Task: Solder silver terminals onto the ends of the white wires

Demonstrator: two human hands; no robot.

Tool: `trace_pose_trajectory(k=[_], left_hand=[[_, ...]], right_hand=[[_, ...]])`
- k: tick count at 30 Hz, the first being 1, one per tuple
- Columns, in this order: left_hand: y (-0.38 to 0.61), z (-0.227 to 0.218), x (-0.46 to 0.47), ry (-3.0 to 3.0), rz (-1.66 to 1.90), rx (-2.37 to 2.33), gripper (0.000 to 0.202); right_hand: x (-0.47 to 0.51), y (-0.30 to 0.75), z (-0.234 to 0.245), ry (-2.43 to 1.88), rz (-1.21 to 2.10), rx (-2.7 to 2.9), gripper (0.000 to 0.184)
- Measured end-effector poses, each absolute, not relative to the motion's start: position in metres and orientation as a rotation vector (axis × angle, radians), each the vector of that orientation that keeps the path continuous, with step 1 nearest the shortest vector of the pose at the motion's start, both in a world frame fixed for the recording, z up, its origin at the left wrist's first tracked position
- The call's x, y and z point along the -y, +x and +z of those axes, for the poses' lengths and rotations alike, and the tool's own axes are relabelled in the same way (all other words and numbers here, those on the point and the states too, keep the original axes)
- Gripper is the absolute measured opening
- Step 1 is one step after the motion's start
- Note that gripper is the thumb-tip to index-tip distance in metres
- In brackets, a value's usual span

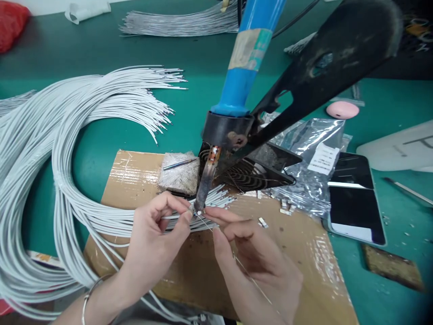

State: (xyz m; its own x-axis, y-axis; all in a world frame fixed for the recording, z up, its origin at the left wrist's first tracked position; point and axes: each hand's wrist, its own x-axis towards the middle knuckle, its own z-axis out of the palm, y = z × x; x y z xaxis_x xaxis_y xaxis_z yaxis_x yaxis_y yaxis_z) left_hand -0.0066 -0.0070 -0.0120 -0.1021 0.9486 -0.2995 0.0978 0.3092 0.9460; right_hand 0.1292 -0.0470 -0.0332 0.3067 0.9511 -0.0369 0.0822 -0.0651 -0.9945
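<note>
My left hand (158, 230) pinches the end of a white wire (176, 217) under the tip of a fixed soldering iron (204, 187) with a blue handle (245, 58). My right hand (250, 253) is closed on a thin strand of solder wire (237, 262), feeding its end to the same tip. Both hands meet above a taped cardboard sheet (135, 176). A fan of white wire ends (216, 198) lies just behind my fingers.
A big bundle of white wires (50, 149) loops across the left of the green table (101, 49). A small fan (253, 174), a sponge block (179, 174), foil bags (304, 176), a phone (355, 212) and a pink object (342, 109) lie to the right.
</note>
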Motion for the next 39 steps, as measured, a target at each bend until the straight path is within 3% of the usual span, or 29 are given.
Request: trace_pose_trajectory(k=[39], left_hand=[[-0.008, 0.0, -0.002, 1.082, 0.98, -1.476, 0.012]], right_hand=[[0.042, 0.128, -0.03, -1.371, 1.013, 0.928, 0.019]])
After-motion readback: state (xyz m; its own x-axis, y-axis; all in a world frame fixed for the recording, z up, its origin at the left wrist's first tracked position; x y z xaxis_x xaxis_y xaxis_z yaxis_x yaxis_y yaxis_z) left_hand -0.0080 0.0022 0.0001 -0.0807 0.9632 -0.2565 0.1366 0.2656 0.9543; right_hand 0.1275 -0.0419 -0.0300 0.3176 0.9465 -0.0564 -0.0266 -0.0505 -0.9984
